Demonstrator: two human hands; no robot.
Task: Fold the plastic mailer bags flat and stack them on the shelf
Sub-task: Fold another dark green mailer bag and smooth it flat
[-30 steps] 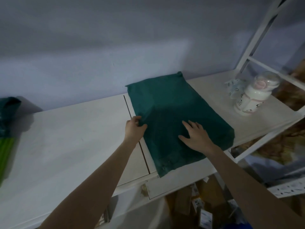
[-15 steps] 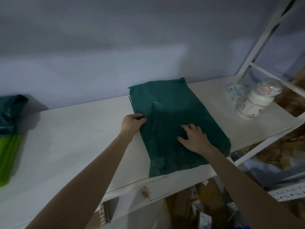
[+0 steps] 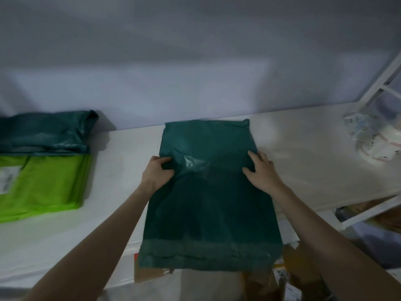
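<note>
A dark green plastic mailer bag [image 3: 208, 209] lies lengthwise on the white shelf [image 3: 303, 161], its near end hanging over the shelf's front edge. My left hand [image 3: 157, 172] grips the bag's left edge, thumb on top and fingers curled under. My right hand [image 3: 260, 172] rests on the bag's right side with its fingers spread over the plastic. At the far left sits a stack of folded mailers: dark green ones [image 3: 45, 131] behind, bright green ones [image 3: 41, 187] in front.
A white bottle wrapped in printed plastic [image 3: 377, 140] lies at the shelf's right end beside the white frame upright [image 3: 382, 83]. The wall runs close behind the shelf. Cardboard boxes [image 3: 293, 276] sit below the front edge.
The bag has slid left and turned straight, now hanging over the front edge. My right hand moved from the bag's middle to its right side. The view shifted, bringing the left stack into sight.
</note>
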